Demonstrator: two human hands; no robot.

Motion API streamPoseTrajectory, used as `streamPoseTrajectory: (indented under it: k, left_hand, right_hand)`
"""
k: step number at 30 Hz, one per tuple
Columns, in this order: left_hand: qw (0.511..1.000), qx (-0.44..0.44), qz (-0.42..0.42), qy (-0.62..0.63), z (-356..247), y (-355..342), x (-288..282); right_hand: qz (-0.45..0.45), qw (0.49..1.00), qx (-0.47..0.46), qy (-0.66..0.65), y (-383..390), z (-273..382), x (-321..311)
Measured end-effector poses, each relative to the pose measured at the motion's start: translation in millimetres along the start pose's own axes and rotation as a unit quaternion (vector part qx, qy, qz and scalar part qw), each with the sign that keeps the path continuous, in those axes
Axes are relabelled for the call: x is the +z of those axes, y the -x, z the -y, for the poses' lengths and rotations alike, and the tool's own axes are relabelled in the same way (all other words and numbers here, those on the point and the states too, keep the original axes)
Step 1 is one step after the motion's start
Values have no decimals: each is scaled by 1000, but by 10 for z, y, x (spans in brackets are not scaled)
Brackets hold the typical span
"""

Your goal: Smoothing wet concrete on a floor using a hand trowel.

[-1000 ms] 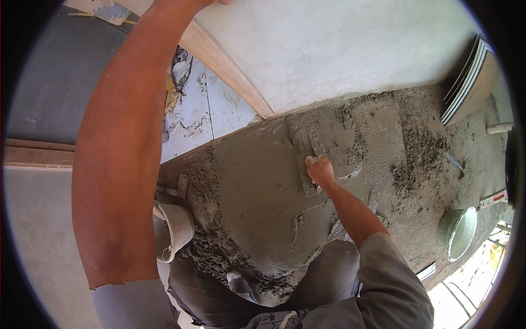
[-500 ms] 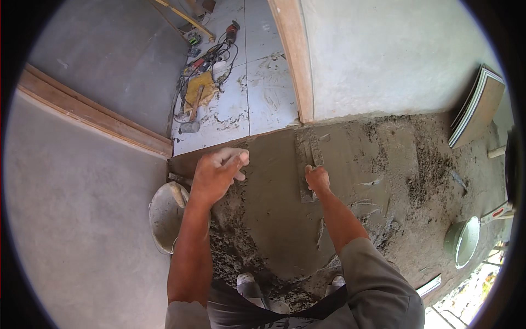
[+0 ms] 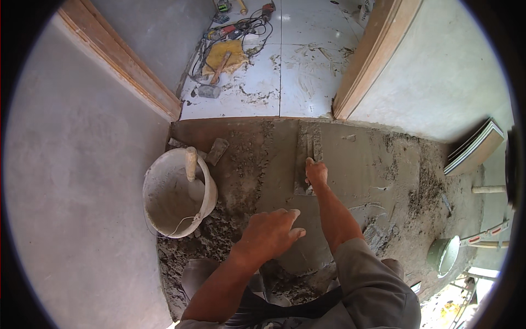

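Note:
My right hand (image 3: 316,173) is wrapped round the handle of a long rectangular finishing trowel (image 3: 310,133). The trowel's blade lies flat on smooth wet mortar (image 3: 282,181), its far end close to the tiled doorway. Lower and further left, my left hand (image 3: 267,234) hangs above the mortar with nothing in it, thumb and fingers apart. A mortar-smeared bucket (image 3: 211,193) stands by the left wall; a tool with a wooden handle (image 3: 191,163) leans inside it. Just behind the bucket lies a small mortar-caked block (image 3: 217,151).
White tiles (image 3: 257,104) beyond the doorway carry a mallet (image 3: 209,91), a yellow sponge-like piece (image 3: 233,57) and corded power tools (image 3: 221,33). Wooden door frames (image 3: 367,66) flank it. At right are stacked tiles (image 3: 475,149) and a green bucket (image 3: 438,254). Rough mortar surrounds my feet.
My left hand has moved right and closer to my body, its fingers loosening apart. The trowel has shifted left relative to the doorway. The view has turned, showing the bucket more fully.

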State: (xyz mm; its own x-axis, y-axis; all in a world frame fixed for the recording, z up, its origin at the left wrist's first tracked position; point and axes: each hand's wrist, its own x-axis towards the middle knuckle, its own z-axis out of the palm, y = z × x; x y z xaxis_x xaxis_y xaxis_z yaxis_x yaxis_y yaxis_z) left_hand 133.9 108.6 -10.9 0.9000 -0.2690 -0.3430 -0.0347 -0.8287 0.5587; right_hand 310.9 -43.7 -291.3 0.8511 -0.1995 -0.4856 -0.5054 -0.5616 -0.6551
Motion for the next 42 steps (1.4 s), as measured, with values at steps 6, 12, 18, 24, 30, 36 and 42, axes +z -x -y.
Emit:
streamPoseTrajectory:
  k: [6,12,18,24,30,36,42]
  left_hand:
    - [999,31,14,-18,52,170,-40]
    - [996,83,18,34,-51,169,36]
    - [994,107,-20,11,-102,204,110]
    - [992,111,-61,-2,-33,161,288]
    - [991,97,-87,-2,-21,309,203]
    - [996,79,-39,-29,-41,325,132]
    - [995,100,-26,2,-61,278,195]
  right_hand:
    - [-6,1000,12,-17,230,139,373]
    - [10,996,-26,80,408,118,393]
    - [77,993,15,-91,1557,207,221]
    - [270,949,-151,56,2321,-586,112]
    - [292,954,-60,-39,2305,-624,422]
    - [335,929,44,-155,2130,-457,796]
    - [206,937,49,-276,1814,-87,946]
